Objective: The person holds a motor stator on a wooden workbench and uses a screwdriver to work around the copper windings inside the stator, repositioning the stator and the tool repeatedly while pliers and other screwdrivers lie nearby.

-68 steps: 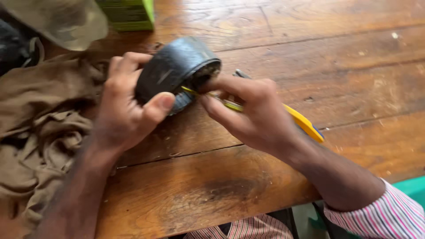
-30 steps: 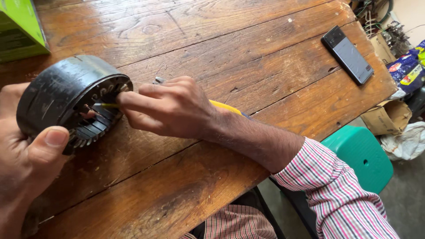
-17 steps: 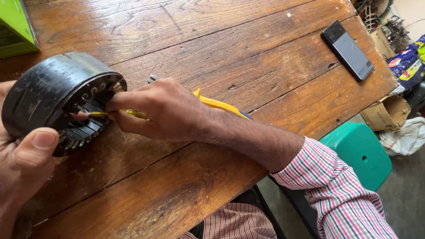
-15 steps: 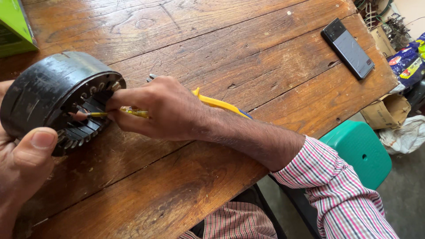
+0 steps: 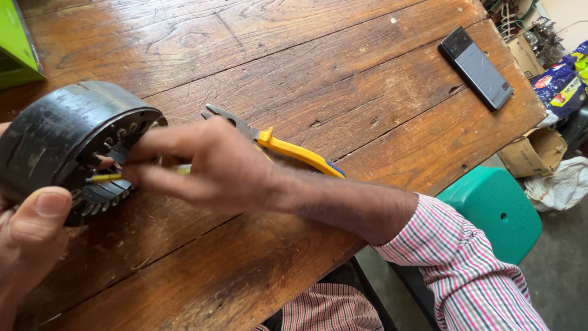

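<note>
Black, worn motor stator, round and slotted along its inner ring, tipped on edge at the left of the wooden surface, open face turned right. Thin yellow stick, lying nearly level, tip pushed into a slot of the ring.

Left hand at lower-left edge, thumb up & pressed fwd, fingers curled out of sight. Right hand reaches across w/ forearm in pink checked sleeve, index finger stretched out, thumb & fingertips pinched.
</note>
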